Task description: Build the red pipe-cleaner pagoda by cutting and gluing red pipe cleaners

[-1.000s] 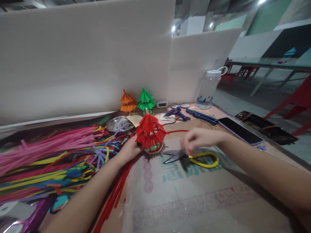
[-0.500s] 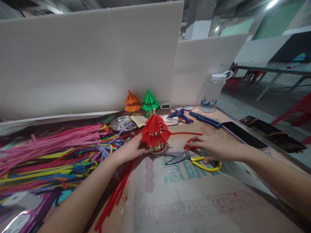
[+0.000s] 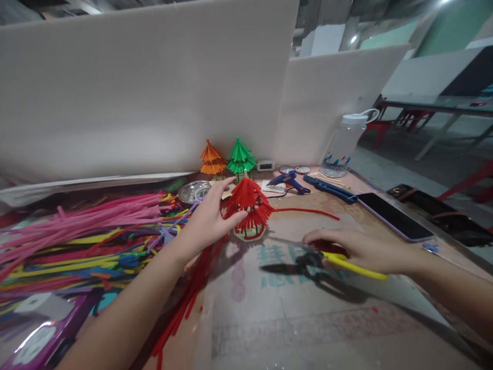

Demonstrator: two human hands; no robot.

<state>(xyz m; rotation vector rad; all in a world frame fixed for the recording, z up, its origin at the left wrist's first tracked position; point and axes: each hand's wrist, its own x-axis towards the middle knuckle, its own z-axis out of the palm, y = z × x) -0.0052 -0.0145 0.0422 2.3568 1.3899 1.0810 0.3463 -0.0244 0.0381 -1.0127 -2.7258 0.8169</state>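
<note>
A red tiered model (image 3: 249,208) stands upright on a round pale base mid-table. My left hand (image 3: 210,216) is at its left side, fingers spread, the thumb across the front of its roof; whether it touches is unclear. My right hand (image 3: 352,249) grips scissors (image 3: 356,266) with yellow and red handles, lifted off the mat, blades pointing left and blurred. One red stem (image 3: 308,210) runs to the right from behind the model. More red stems (image 3: 183,313) lie below my left wrist.
Behind stand an orange model (image 3: 211,158) and a green model (image 3: 240,155), near a metal bowl (image 3: 192,191). Coloured stems (image 3: 96,231) cover the left side. At right are a glue gun (image 3: 290,181), blue tool (image 3: 329,188), phone (image 3: 395,216) and bottle (image 3: 341,146). A purple power strip (image 3: 82,313) sits front left.
My right hand has picked the scissors up off the mat. My left hand has risen from the model's base to its roof, fingers now spread. The view has shifted slightly.
</note>
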